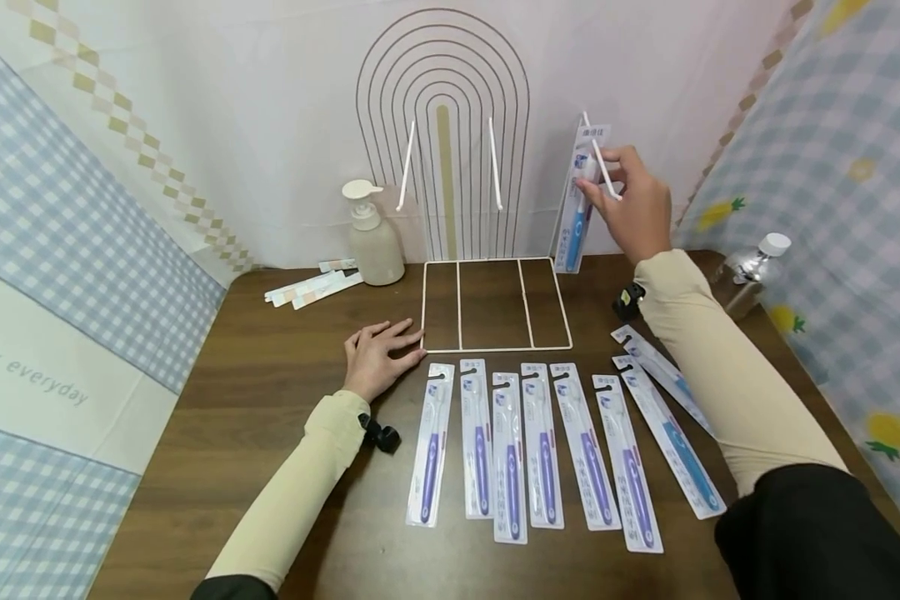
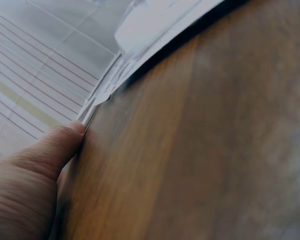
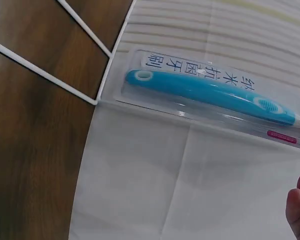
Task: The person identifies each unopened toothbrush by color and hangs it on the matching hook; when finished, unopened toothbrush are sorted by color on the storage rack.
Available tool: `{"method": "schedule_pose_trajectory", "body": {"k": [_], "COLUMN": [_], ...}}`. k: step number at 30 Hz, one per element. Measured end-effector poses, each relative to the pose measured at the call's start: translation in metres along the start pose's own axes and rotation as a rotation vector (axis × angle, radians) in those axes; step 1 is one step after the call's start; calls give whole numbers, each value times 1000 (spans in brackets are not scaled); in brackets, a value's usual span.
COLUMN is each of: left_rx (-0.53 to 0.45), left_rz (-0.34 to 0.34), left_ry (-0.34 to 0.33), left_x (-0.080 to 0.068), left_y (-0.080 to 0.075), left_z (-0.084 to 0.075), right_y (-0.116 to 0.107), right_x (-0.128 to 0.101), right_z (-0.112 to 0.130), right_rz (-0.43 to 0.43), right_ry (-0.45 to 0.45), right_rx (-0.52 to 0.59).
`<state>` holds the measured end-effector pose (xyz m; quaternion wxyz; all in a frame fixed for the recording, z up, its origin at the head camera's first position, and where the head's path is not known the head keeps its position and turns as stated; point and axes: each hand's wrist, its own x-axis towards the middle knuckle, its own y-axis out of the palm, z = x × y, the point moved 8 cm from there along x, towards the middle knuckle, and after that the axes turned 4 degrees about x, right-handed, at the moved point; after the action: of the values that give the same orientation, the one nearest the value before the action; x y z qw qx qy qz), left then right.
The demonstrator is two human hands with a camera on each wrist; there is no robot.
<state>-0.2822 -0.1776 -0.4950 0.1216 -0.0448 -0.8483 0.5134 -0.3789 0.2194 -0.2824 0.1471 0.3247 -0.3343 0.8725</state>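
Observation:
My right hand pinches the top of a packaged blue toothbrush at the rightmost white hook of a wire display rack. The right wrist view shows the same blue toothbrush pack hanging against the white backdrop. My left hand lies flat on the brown table, fingertips touching the rack's base frame; its thumb shows in the left wrist view. Several packaged toothbrushes, mostly purple, lie in a row in front of the rack.
A cream pump bottle stands left of the rack, with thin white packets beside it. A clear plastic bottle stands at the right edge. Two more rack hooks stick out bare. Checked cloth walls surround the table.

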Motion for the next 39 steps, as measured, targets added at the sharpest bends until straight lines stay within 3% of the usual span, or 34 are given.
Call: {"method": "schedule_pose_trajectory", "body": {"k": [11, 20, 27, 34, 39], "left_rx": [3, -7, -9, -12, -23], "left_rz": [22, 28, 19, 21, 12], "left_ry": [-7, 10, 20, 13, 21], "left_x": [2, 5, 7, 8, 7], "left_y": [4, 9, 8, 3, -2], "left_z": [-4, -8, -10, -7, -5], "right_y": [8, 4, -5, -24, -38], "right_x": [23, 27, 22, 0, -32], "right_z": [-15, -30, -27, -30, -37], "right_rz": [14, 0, 1, 130, 278], "right_ry": [93, 87, 35, 46, -33], "right_rx": [-65, -98, -112, 15, 62]}}
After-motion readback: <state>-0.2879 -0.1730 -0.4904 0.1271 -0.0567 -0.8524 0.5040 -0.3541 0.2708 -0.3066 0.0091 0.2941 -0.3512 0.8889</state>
